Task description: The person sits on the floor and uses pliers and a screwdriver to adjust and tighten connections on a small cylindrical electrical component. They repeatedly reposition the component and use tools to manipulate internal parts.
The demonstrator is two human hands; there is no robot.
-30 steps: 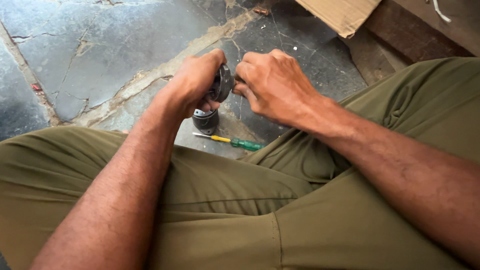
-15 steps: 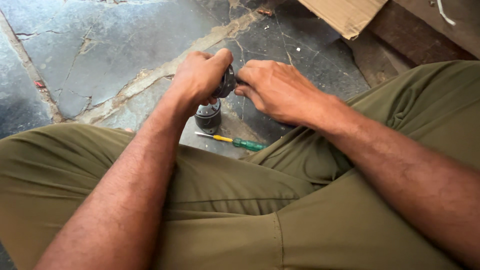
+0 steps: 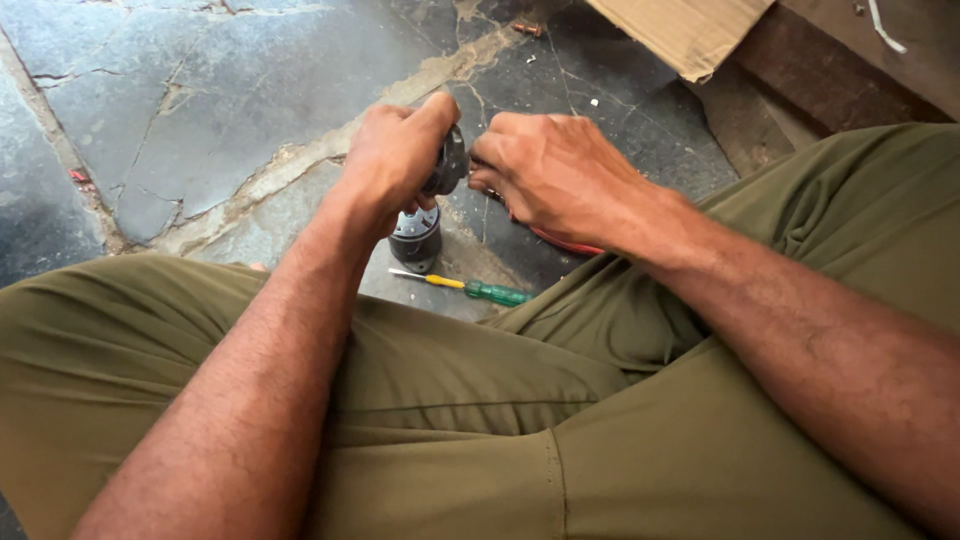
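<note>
I am sitting on a cracked stone floor [image 3: 200, 110] with my knees apart, in olive-green trousers [image 3: 480, 420], and working over the gap between my legs. My left hand [image 3: 395, 160] is closing around a dark, round motor-like part [image 3: 447, 162], with the thumb lying over its upper edge and the fingers wrapped behind it; only the rim of the part is showing past my grip. My right hand [image 3: 550, 170] is sitting just beside it, fingers curled inward and the fingertips pressing against the right face of that same part. I cannot tell whether those fingers are pinching anything small, as the knuckles are hiding the contact.

Directly below my left hand a black cylindrical housing with a grey metal top [image 3: 416, 235] is standing upright on the floor. Just beside its base a small screwdriver with a yellow and green handle [image 3: 470, 288] is lying flat, its tip pointing left, its handle near my right thigh. A red wire [image 3: 560, 240] is showing under my right wrist, running along the floor. A piece of brown cardboard [image 3: 690, 30] is lying at the top of the view, well apart from both hands.
</note>
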